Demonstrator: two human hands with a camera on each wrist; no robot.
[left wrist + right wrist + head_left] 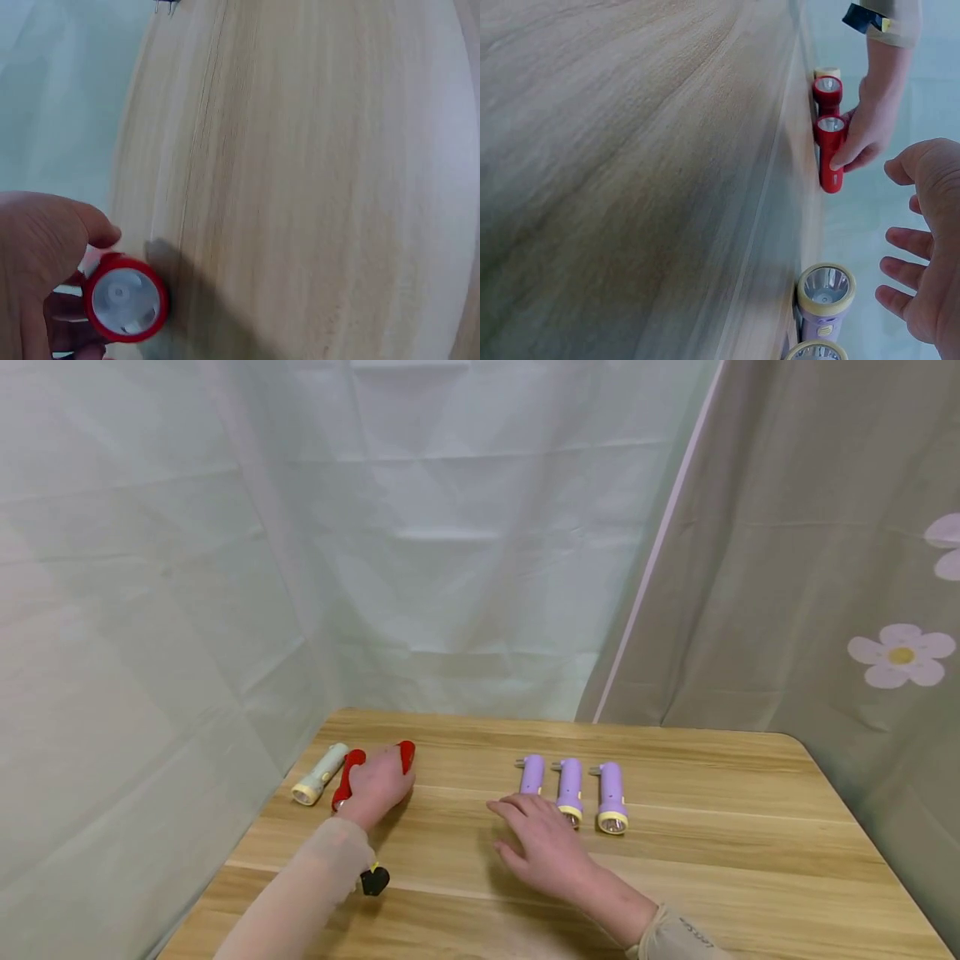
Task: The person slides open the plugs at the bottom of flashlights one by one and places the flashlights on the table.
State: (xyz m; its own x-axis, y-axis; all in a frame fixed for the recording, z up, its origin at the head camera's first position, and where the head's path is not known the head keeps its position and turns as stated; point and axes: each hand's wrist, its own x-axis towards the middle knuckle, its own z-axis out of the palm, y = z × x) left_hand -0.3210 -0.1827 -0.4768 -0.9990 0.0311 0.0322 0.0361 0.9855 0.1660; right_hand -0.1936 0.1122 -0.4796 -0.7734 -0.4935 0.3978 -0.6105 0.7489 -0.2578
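Observation:
My left hand (381,785) grips a red flashlight (830,161) at the left of the table, its round lens (126,301) facing the left wrist camera. A second red flashlight (347,779) lies just left of that hand. Beyond it, at the table's left edge, is a white flashlight (321,774) with a pale yellow head. My right hand (546,850) hovers with loosely spread, empty fingers by three purple flashlights. It partly covers the leftmost one (532,774) in the head view; the middle (570,785) and right (612,795) ones lie beside it.
The wooden table (720,860) has a rounded far corner. A pale curtain (480,568) hangs behind and to the left, and a grey curtain with flowers (750,568) at the right. Small metal prongs stick out from the purple flashlights' sides.

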